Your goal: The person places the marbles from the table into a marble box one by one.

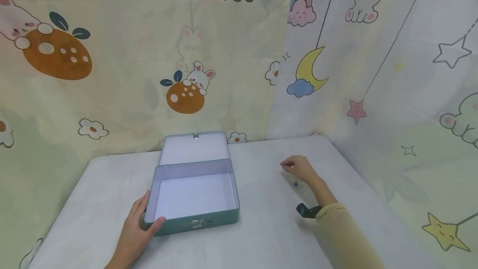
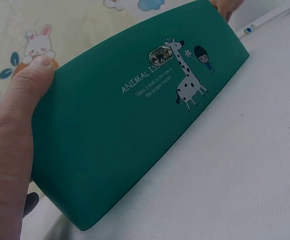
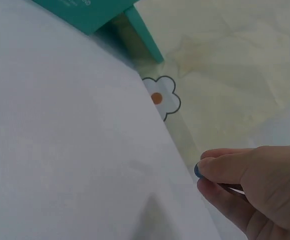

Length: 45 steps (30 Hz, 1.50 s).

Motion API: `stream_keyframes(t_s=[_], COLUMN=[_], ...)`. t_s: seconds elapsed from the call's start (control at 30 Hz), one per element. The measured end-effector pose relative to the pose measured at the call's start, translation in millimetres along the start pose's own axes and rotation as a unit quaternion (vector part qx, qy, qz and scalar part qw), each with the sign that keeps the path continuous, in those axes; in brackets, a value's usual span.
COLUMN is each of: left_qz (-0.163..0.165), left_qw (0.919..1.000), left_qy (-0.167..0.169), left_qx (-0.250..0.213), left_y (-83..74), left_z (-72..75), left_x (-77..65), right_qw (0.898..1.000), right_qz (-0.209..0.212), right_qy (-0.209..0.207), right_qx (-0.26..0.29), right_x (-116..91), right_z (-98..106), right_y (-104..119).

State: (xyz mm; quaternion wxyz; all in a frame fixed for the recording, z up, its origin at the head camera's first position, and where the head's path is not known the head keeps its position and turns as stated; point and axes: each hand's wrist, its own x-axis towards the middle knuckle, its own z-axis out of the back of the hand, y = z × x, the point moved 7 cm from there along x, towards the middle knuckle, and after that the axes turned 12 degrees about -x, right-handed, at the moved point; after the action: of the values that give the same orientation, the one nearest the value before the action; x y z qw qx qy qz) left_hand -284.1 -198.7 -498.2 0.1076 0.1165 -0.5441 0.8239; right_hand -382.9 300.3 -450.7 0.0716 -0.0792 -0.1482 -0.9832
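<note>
Evidently a small blue piece (image 3: pixel 197 171) sits at the fingertips of the right hand (image 1: pixel 300 168), pinched between thumb and fingers; mostly hidden, so shape and long axis cannot be told. Shadow on the white tabletop (image 1: pixel 269 227) suggests this hand is raised. Key relation: the open tin box (image 1: pixel 196 196) stands to the left of the pinch, well apart and somewhat nearer the person, its long side running roughly left to right, slightly skewed, mouth upward. Left hand (image 1: pixel 136 223) is at the box itself, gripping the near left corner, thumb over the rim, fingers along the side wall. Near the right wrist, on the person's side of the pinch, lies a blue-and-yellowish bit (image 1: pixel 296 184), too small to tell whether one piece or two; right hand much the nearer to it. Lid (image 1: pixel 196 148) folded back on the far side; giraffe print (image 2: pixel 187 82) on the box's green front. Beyond, a patterned cloth (image 1: pixel 130 53) hangs behind the tabletop.
</note>
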Motion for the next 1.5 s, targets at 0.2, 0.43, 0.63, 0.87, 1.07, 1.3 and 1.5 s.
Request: stream_keyframes(t_s=[0.2,0.43,0.63,0.87,1.07,1.3,1.5], left_qz=[-0.005,-0.002,-0.001,0.0,0.005,0.009,0.003], left_qw=[1.0,0.9999,0.9999,0.9999,0.9998,0.9997,0.9997], left_qy=[-0.003,-0.006,-0.005,-0.006,-0.005,-0.006,-0.004], left_qx=[0.005,0.012,0.01,0.011,0.017,0.023,0.024], left_y=[1.9,1.8,1.2,3.5,4.2,2.0,-0.3], left_z=[-1.0,0.3,-0.6,-0.6,0.2,3.4,3.0], left_x=[-0.5,0.4,0.7,0.6,0.1,-4.1,-3.6], right_qw=[1.0,0.999,0.999,0.999,0.998,0.994,0.991], right_qz=[-0.003,0.025,0.032,0.038,0.061,0.091,0.107], right_qy=[-0.006,-0.013,-0.005,0.013,0.011,0.02,0.001], right_qx=[0.019,0.029,0.033,0.019,0.017,0.048,0.081], right_x=[3,9,12,21,31,36,38], right_z=[7,18,27,30,34,32,28], right_y=[12,32,49,71,96,130,147])
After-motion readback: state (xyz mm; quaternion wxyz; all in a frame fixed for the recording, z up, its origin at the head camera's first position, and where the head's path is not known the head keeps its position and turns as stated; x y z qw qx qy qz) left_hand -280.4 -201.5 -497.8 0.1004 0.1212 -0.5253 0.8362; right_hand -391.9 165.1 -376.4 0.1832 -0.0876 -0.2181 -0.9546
